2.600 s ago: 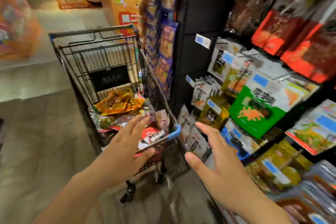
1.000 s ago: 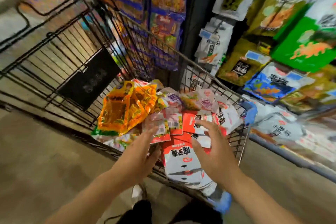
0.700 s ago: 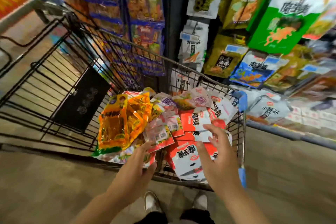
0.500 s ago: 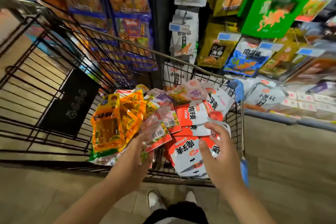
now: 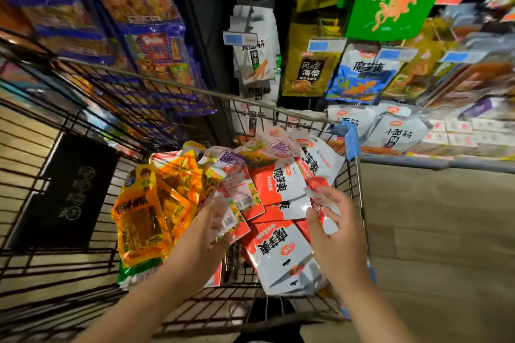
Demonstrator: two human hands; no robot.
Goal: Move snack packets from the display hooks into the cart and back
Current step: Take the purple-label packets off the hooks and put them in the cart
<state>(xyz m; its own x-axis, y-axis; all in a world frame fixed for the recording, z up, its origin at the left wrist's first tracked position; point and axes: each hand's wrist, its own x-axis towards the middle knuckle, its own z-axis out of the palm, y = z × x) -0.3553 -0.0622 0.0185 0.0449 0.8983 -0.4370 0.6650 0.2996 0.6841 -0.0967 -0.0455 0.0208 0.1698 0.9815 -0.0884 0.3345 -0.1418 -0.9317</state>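
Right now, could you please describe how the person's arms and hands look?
Both forearms are bare as far as the frame shows, with no sleeves. The left hand and right hand carry no gloves, rings or watch that I can see.

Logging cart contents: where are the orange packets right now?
In the head view, the orange packets lie in the left part of the cart, just left of the left hand and the red-and-white packets.
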